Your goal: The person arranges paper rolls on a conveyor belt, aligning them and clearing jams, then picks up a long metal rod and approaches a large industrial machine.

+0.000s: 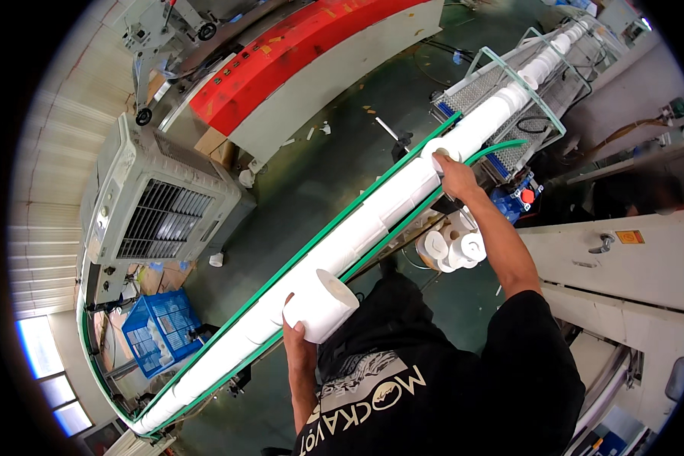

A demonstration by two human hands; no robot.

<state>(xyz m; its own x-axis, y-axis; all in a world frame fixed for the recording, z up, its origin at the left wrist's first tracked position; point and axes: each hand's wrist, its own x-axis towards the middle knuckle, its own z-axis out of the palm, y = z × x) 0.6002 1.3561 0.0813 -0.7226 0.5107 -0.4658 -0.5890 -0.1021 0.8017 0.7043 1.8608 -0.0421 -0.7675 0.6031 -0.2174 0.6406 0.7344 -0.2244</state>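
A long row of white paper rolls [368,228] lies end to end on a conveyor between green guide rails [311,257]. At the near side of the line, my left hand [298,342] grips one white paper roll [321,305], lifted clear of the row and tilted, its round end facing right. Farther up the line my right hand [457,179] has its fingers closed at the end of another paper roll [438,147] on the conveyor. Its fingertips are partly hidden against that roll.
A basket of paper rolls [450,245] stands under my right forearm. The line runs on through a glass-framed section [520,87] at the far right. At left are a grey air cooler [167,205] and a blue crate [163,330]. White cabinets [623,262] flank the right.
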